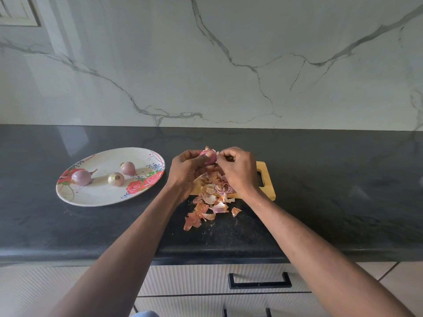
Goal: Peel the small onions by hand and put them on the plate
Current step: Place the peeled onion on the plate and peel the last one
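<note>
My left hand point(186, 169) grips a small purple onion point(210, 156) above the wooden cutting board point(266, 179). My right hand point(238, 170) pinches a strip of papery skin at the onion's top right. Three peeled onions lie on the white floral oval plate point(96, 195) to the left: one at the left point(81, 177), one in the middle point(116, 179) and one further back point(128, 168). A heap of onion peels point(211, 202) covers the board's left part and spills onto the counter in front of it.
The black stone counter point(343, 191) runs left to right, backed by a marble wall. Below the front edge are white ribbed drawers with a black handle point(259, 281). Small peel bits lie scattered on the counter near the heap.
</note>
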